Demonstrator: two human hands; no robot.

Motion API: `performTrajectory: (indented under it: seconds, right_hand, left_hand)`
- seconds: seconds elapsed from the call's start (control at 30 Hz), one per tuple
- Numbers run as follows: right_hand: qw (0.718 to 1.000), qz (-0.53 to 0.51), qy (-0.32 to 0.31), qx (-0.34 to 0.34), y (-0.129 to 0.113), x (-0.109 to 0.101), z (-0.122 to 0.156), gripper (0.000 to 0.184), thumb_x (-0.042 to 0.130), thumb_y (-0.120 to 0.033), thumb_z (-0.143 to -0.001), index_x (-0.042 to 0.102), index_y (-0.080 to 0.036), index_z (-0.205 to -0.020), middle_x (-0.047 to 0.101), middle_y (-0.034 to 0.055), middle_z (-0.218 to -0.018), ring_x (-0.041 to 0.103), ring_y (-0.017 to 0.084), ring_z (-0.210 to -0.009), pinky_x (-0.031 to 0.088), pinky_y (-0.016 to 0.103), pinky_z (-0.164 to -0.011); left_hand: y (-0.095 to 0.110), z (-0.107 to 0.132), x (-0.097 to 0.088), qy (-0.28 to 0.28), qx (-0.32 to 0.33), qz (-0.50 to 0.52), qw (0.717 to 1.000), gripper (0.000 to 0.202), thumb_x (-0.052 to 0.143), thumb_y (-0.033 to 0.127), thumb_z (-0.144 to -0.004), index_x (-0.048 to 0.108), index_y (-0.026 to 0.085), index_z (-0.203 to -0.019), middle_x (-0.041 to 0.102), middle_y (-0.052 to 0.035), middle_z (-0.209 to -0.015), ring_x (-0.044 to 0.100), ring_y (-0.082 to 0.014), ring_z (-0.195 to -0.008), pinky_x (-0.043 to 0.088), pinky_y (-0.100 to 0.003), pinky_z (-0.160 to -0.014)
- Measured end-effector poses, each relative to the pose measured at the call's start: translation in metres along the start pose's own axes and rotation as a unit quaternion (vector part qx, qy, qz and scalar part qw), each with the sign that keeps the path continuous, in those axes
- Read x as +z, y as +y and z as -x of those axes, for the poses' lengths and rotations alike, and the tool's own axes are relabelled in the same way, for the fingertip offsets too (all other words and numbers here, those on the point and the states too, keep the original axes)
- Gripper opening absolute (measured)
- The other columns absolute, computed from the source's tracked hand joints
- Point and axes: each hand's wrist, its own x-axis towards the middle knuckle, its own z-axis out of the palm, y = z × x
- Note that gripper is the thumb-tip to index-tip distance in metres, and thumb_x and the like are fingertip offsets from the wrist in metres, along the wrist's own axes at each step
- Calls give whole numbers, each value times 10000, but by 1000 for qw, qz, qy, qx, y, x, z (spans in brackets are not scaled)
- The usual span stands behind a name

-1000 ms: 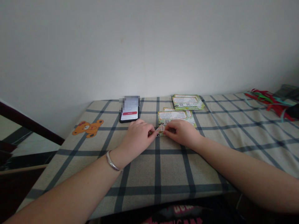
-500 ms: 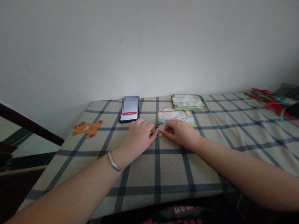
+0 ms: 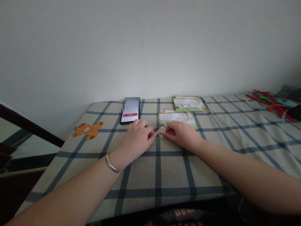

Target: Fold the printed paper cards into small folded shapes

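Left hand (image 3: 138,134) edged leftward; it and right hand (image 3: 180,133) appear to pinch paper (image 3: 161,129) right of the phone (image 3: 129,118), likely steadying it.

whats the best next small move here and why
Probably steady the left hand and press the right hand gently along the small pointed paper piece: fingertips sit at either side of it and its peak shows between them, though how firmly either hand grips it is unclear.
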Motion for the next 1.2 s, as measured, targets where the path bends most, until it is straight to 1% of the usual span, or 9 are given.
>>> performTrajectory:
  seconds: [0.1,0.23,0.33,0.43,0.67,0.77,0.87,1.0,1.2]
  right_hand:
    - [1000,-4,-2,-2,0,-1,1,177,602,-363,-849,610,-197,-789,652,25,-781,555,153,-709,342,256,-600]
    - [1000,-6,3,-4,1,0,1,162,606,-356,-845,613,-199,-806,653,23,-792,561,154,-719,346,256,-604]
    - [1000,-11,4,-2,3,1,0,157,603,-360,-845,617,-204,-823,651,17,-776,554,150,-697,335,255,-587]
    - [999,-35,-12,1,5,0,0,143,612,-342,-839,623,-201,-824,648,10,-754,552,145,-679,338,248,-579]
    - [996,-77,-23,-39,11,-7,3,77,630,-252,-827,650,-194,-874,636,14,-776,554,143,-706,384,243,-635]
    - [996,-78,-26,-41,11,-9,4,93,634,-261,-828,654,-193,-887,633,17,-790,549,141,-706,387,240,-628]
    - [997,-64,-29,-26,10,-10,4,103,631,-283,-832,654,-197,-884,634,16,-781,539,134,-677,376,237,-601]
    - [999,-36,-38,-3,11,-14,5,113,631,-314,-831,651,-211,-873,631,6,-756,529,133,-651,358,240,-576]
    - [997,-39,-58,14,15,-18,5,78,641,-284,-814,644,-219,-858,626,-11,-734,519,126,-631,345,240,-559]
  left_hand:
    - [-1,2,2,10,-8,0,1000,256,547,369,-887,607,176,-731,542,-66,-925,466,-232,-892,402,-367,-773]
    - [-1,1,2,36,-14,18,999,191,616,321,-850,588,158,-945,545,-72,-958,475,-247,-927,431,-392,-806]
    - [1,0,-2,19,86,53,995,89,613,175,-849,608,179,-938,574,-49,-983,468,-232,-989,425,-382,-890]
    - [4,-2,-8,14,137,60,989,127,569,111,-871,657,195,-906,597,-46,-1067,443,-237,-1080,402,-401,-968]
    - [5,-1,-11,-47,155,68,984,173,516,112,-906,678,172,-918,628,-50,-920,517,-203,-946,471,-344,-839]
    - [4,2,-8,-49,154,47,986,235,472,118,-930,660,193,-1051,608,-44,-902,527,-189,-877,475,-324,-759]
    - [4,4,-7,-55,153,27,986,300,471,124,-937,624,233,-1171,599,-40,-922,528,-181,-876,469,-312,-746]
    - [4,5,-6,-54,159,10,986,270,480,169,-948,646,246,-1147,597,-40,-926,524,-179,-872,456,-310,-733]
    - [4,4,-5,-52,155,23,986,231,496,203,-949,665,233,-1103,599,-38,-918,518,-191,-878,449,-323,-734]
